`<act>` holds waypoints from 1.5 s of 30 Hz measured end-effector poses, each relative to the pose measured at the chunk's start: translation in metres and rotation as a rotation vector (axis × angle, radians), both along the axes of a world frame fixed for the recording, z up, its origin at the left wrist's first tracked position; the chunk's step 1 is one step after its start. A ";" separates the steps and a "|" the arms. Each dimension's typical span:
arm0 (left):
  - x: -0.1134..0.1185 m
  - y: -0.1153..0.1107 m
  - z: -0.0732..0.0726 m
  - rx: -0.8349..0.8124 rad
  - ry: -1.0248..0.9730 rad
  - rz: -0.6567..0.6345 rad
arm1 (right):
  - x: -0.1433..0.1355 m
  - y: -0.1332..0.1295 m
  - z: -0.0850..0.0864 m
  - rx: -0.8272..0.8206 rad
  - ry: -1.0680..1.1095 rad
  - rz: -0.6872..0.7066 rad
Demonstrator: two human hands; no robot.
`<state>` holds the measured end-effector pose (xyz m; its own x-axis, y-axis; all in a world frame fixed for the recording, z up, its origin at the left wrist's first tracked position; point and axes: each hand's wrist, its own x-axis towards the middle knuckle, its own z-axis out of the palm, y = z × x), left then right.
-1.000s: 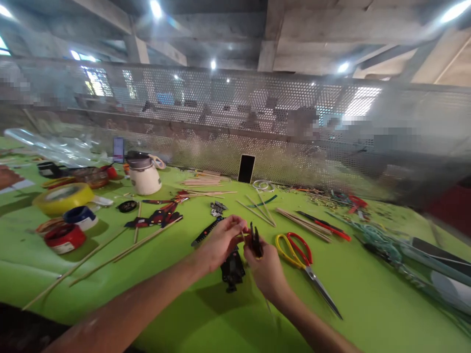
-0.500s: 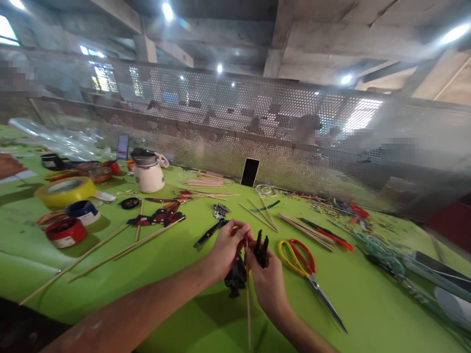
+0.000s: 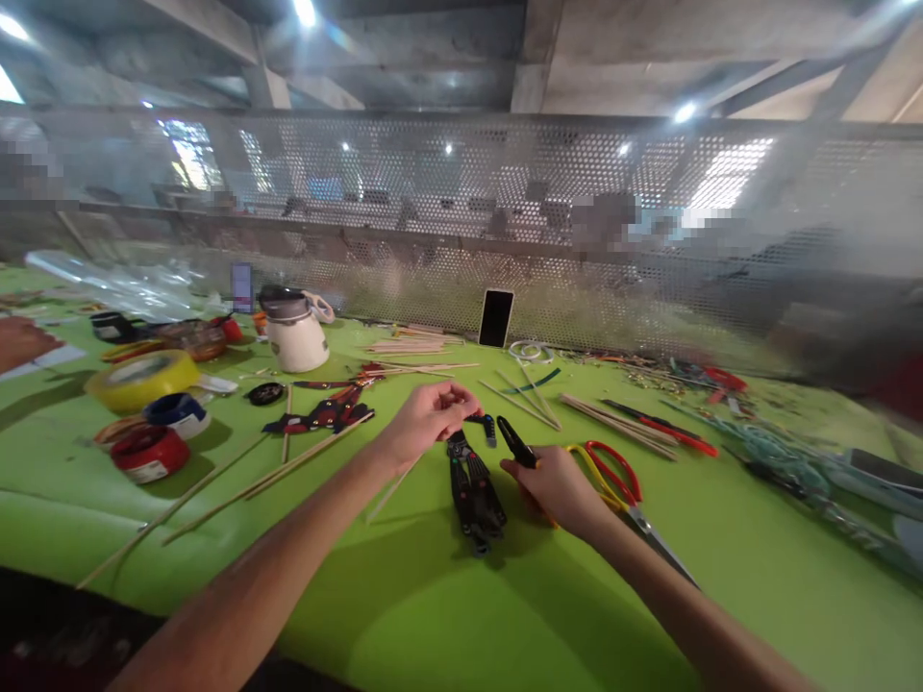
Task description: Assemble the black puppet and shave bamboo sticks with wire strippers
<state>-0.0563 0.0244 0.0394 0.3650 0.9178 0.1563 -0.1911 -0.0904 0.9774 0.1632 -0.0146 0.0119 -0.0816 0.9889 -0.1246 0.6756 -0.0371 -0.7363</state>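
Note:
My left hand (image 3: 433,415) is pinched closed above the green table (image 3: 404,615), at the top end of a black jointed figure (image 3: 476,495). A thin pale stick (image 3: 389,495) slants down-left from beneath this hand and seems held in it. My right hand (image 3: 562,485) is wrapped round black-jawed pliers (image 3: 515,442), whose jaws point up and left. Between the hands lies the black figure, with a small dark blue-tipped piece (image 3: 490,430) beside its top. Yellow-and-red-handled scissors (image 3: 612,476) lie partly behind my right hand.
Tape rolls (image 3: 148,454) and a white jug (image 3: 295,336) stand at left, near a red-black figure (image 3: 328,408) and long sticks (image 3: 216,509). Stick bundles (image 3: 620,426), a red-handled tool (image 3: 678,435) and a phone (image 3: 496,318) lie beyond. Another person's hand (image 3: 25,343) shows at far left.
My hands have moved apart. The pliers swung left-pointing in my right hand, which moved right. My left hand rose slightly left, with the stick now slanting beneath it; the black figure shows more fully.

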 end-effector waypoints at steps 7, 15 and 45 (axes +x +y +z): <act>0.008 -0.001 -0.010 0.310 0.269 0.005 | 0.005 -0.010 -0.006 -0.007 0.128 0.106; 0.004 -0.004 -0.006 0.334 0.445 -0.049 | 0.022 -0.009 0.009 -0.033 0.265 0.222; 0.021 -0.027 -0.012 0.800 0.660 -0.080 | 0.053 -0.012 0.020 -0.046 -0.177 0.439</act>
<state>-0.0356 -0.0030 0.0279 0.6546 0.6030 0.4560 0.3256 -0.7692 0.5498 0.2164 -0.0263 0.0322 -0.4637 0.8590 -0.2170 0.7498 0.2499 -0.6127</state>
